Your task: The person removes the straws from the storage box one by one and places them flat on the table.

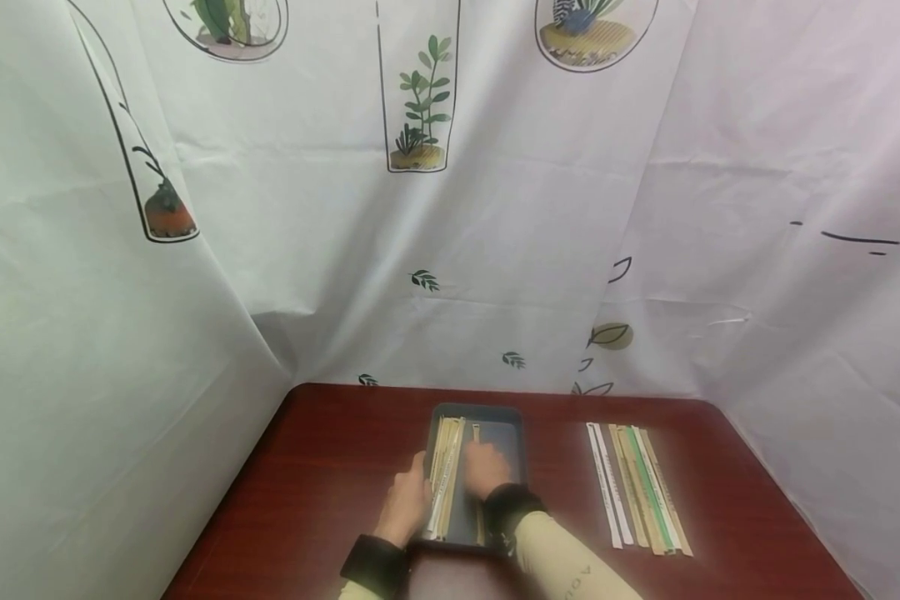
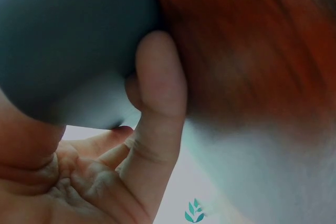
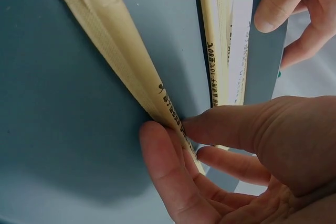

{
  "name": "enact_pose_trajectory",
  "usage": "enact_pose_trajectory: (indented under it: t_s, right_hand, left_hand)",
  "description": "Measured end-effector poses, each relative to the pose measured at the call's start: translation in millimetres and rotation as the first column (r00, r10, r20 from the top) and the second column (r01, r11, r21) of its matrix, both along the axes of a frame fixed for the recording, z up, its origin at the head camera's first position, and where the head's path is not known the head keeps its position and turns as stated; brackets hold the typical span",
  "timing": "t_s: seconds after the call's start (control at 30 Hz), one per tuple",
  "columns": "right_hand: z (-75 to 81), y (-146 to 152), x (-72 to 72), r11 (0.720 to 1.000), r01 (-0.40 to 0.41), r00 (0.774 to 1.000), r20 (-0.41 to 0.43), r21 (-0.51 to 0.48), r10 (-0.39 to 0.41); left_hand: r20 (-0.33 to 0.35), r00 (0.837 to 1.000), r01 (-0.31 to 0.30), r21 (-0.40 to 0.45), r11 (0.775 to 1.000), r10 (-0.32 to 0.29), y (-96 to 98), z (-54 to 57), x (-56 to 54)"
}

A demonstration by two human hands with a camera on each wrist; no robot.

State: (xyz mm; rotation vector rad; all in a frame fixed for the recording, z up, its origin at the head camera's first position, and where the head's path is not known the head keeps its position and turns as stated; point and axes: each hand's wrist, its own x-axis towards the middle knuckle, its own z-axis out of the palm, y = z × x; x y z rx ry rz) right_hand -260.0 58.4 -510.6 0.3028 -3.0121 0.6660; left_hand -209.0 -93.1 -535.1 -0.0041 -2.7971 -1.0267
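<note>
A grey-blue tray (image 1: 504, 432) stands on the table in front of me. My left hand (image 1: 407, 504) grips its left wall; in the left wrist view the thumb and fingers (image 2: 160, 77) curl round the tray's side. Inside the tray my right hand (image 1: 487, 468) pinches a long paper-wrapped straw (image 3: 134, 69) between thumb and fingers, close over the tray floor. That straw has brown paper with dark print. Several more wrapped straws (image 1: 444, 479), brown and white, lie lengthwise side by side along the tray's left side.
To the right of the tray, a row of several wrapped straws (image 1: 637, 487) lies on the dark red table (image 1: 345, 433), white, brown and one green. White cloth (image 1: 495, 250) with plant prints hangs behind the table and along both sides.
</note>
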Motion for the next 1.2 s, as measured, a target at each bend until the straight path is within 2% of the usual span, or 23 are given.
enact_pose_trajectory:
  t_s: [0.53, 0.97, 1.2]
  right_hand:
    - [5.8, 1.5, 2.5, 1.000, -0.005, 1.000, -0.017, 0.007, 0.005]
    - [1.9, 6.7, 3.8, 1.000, -0.011, 0.999, -0.032, -0.004, 0.011]
    - [9.7, 14.2, -3.2, 1.000, 0.031, 0.999, -0.016, 0.000, -0.031]
  left_hand:
    - [0.012, 1.000, -0.010, 0.003, 1.000, 0.010, 1.1, 0.6, -1.1]
    - [0.014, 1.000, -0.009, 0.015, 1.000, 0.009, 2.4, 0.5, -0.1]
    - [0.008, 1.000, -0.008, 0.007, 1.000, 0.007, -0.6, -1.2, -1.9]
